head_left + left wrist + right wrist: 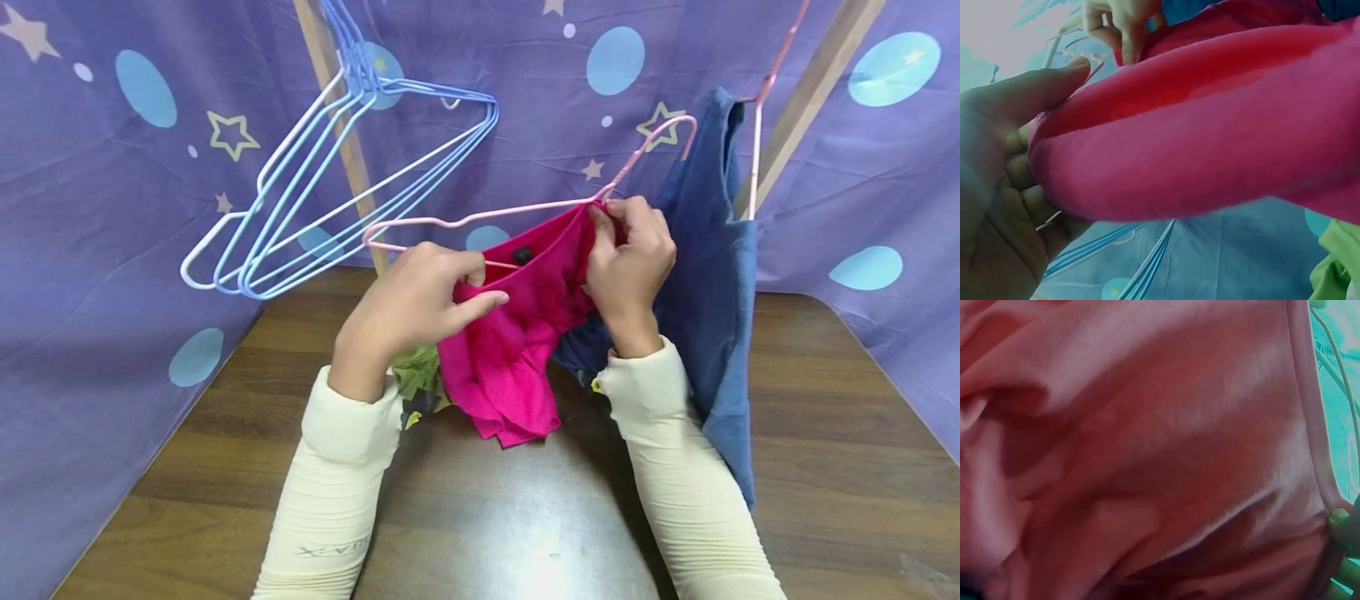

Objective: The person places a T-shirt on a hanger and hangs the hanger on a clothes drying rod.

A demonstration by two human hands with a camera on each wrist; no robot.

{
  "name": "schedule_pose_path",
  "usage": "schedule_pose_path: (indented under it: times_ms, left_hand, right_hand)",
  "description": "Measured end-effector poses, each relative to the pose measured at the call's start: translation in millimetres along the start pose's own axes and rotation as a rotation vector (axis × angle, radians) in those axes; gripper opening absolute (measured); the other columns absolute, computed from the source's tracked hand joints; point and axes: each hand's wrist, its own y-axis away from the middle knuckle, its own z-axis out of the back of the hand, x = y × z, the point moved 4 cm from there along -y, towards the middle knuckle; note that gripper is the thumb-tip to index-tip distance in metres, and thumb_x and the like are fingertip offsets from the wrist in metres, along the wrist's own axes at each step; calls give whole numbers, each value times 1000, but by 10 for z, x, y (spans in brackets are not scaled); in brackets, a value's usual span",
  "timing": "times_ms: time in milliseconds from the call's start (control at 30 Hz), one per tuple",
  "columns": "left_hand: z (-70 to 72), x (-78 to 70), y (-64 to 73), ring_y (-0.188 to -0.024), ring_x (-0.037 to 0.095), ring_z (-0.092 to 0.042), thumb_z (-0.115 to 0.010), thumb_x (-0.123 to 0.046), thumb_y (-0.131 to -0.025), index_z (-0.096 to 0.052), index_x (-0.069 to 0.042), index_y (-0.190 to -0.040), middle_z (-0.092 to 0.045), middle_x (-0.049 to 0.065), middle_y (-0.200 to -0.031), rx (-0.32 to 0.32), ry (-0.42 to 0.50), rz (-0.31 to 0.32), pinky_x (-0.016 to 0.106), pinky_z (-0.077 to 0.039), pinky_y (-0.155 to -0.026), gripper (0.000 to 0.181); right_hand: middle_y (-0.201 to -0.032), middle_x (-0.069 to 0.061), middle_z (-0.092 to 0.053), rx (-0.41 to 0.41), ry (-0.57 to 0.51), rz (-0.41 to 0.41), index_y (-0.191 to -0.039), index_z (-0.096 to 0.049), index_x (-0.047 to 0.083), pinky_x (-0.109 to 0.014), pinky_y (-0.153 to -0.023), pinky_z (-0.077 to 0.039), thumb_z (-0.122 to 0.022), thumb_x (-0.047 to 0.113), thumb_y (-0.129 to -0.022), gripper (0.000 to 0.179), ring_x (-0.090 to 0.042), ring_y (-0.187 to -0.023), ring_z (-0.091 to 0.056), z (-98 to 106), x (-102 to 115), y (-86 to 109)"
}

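A bright pink top [517, 333] hangs between the two hands, its neck opening facing up with a black label inside. My right hand [630, 250] pinches the edge of that opening right by the base of the hook of a pink hanger [480, 214]. The hanger's left end sticks out past the top, and part of its lower bar passes into the opening. My left hand [420, 304] holds the left side of the opening, thumb outside. In the left wrist view the fingers [1035, 203] lie behind the cloth. Pink cloth [1147, 456] fills most of the right wrist view.
Several blue and white hangers [300, 200] hang together at the left. At the right a blue garment [712, 292] hangs close beside my right forearm. Light green cloth [417, 371] lies on the wooden table [465, 517] behind my left wrist. A patterned purple curtain [517, 67] encloses the back.
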Motion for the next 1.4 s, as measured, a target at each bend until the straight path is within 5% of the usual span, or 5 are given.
schedule_pose_path:
  times_ms: [300,500,867,1400]
  left_hand:
    - [260,104,103,-55,10,-36,-84,-16,-85,-52,-8,-69,-43,0,-59,-238,67,-143,29,-31,-55,36]
    - [417,194,225,-51,10,-36,-86,-16,-83,-61,-6,-74,-52,0,-61,-341,51,-107,24,-31,-54,28]
    - [577,282,329,-53,8,-44,-89,-14,-80,-67,-3,-74,-59,-1,-62,-438,67,-89,18,-31,-52,24]
    - [635,314,386,-50,10,-37,-91,-16,-77,-68,-5,-71,-51,-2,-56,-474,42,-13,22,-26,-52,26]
  right_hand:
    - [-89,-18,-72,10,31,-3,-93,-70,-6,-49,-71,-46,-71,15,-96,21,-38,-81,-62,51,-50,-52]
    - [-89,-19,-72,64,23,38,-96,-68,-7,-48,-74,-45,-68,16,-98,23,-40,-80,-59,36,-60,-60]
    - [-93,-23,-70,126,62,130,-102,-67,-7,-51,-76,-45,-60,21,-103,29,-44,-79,-58,-4,-146,-38]
    - [-84,-20,-69,217,121,194,-98,-67,-3,-49,-76,-48,-51,-6,-95,16,-41,-80,-58,-114,-136,43]
